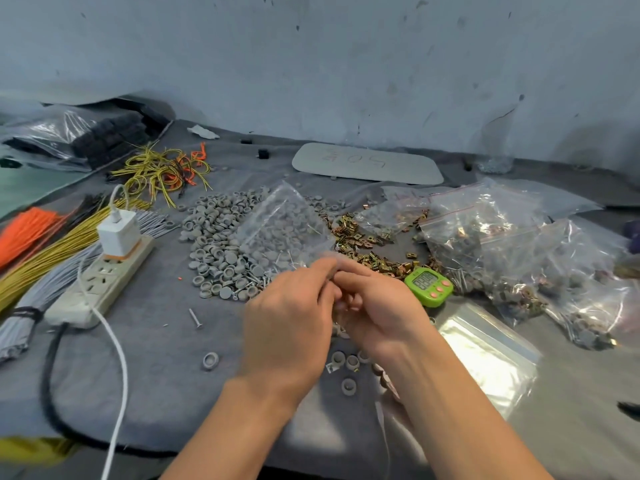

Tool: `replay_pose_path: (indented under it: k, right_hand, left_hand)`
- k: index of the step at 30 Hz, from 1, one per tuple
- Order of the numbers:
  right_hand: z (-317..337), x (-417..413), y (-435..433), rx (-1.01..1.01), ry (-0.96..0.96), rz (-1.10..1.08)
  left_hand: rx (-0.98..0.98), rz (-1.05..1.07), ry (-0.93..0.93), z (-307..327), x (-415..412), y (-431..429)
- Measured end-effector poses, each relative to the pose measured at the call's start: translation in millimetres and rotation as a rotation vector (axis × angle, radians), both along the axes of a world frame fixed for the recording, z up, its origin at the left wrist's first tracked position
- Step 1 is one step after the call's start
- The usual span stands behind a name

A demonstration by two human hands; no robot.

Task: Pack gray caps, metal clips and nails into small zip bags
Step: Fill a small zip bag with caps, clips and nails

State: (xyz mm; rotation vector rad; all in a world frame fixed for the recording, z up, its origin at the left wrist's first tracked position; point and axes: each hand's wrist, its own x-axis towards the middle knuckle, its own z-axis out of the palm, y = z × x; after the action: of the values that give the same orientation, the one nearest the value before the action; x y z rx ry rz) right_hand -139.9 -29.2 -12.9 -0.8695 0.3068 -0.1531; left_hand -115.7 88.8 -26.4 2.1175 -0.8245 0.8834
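Table [156,375] is covered in gray cloth and runs to the wall at the far side.
- Heap of filled zip bags [512,258] on the right, red seal strips, mixed parts inside.
- Wire bundles [52,251] at the left edge: orange, yellow, gray. A loose tangle of yellow wires [159,171] lies farther back.
- Pile of gray caps [214,244] at centre, left of middle. A clear bag [280,223] lies over its right part, with caps visible through it.
- Left hand [287,317] and right hand [377,313] are near centre, just near of the cap pile and touching each other. Both sets of fingers are curled and the tips meet at the far side. The spot between them is blurred, so I can't tell what they hold, if anything.
- Flat empty zip bags [485,351] lie right of the right wrist.
- White power strip [100,282] on the left has a white charger [119,233] plugged in.
- Metal clips [363,240], brass-coloured, are scattered between the cap pile and the filled bags.
- Green timer [428,284] sits just right of the right hand.
- A few loose caps [348,384] lie under and between the wrists.
- Nails [256,280] are at the near edge of the cap pile, and a single nail [195,318] lies left of the left hand.
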Motion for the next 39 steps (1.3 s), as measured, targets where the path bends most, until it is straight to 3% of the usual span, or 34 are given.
replay_pose_path:
  k: [5, 9, 12, 17, 23, 28, 30, 32, 35, 39]
  right_hand:
    - [1, 4, -6, 0.274, 0.008, 0.041]
    - [-3, 7, 2, 0.335, 0.006, -0.014]
    - [-5, 7, 12, 0.178, -0.001, -0.076]
    - [-7, 7, 18, -0.285, 0.22, -0.134]
    - [-7, 13, 14, -0.469, 0.302, 0.001]
    - [-8, 11, 16, -0.329, 0.138, 0.107]
    - [-12, 14, 15, -0.304, 0.071, 0.104]
    - [-18, 18, 13, -0.283, 0.046, 0.099]
    - [-23, 18, 11, -0.304, 0.013, 0.211]
    - [-15, 22, 18, -0.419, -0.037, 0.297]
  left_hand:
    - [0.053, -0.034, 0.111, 0, -4, -1]
    - [-0.12, -0.016, 0.382, 7, -9, -5]
    - [-0.158, -0.074, 0.401, 10, -15, -6]
    - [-0.123, -0.071, 0.448, 10, -13, -6]
    - [-0.049, -0.048, 0.602, 4, -4, -1]
    - [0.127, -0.053, 0.526, 2, 2, 6]
    - [0.16, -0.056, 0.412, 2, 10, 13]
    - [0.282, -0.089, 0.294, -2, 20, 20]
    - [0.489, -0.12, 0.269, -8, 34, 28]
    - [0.402, -0.067, 0.275, -7, 44, 39]
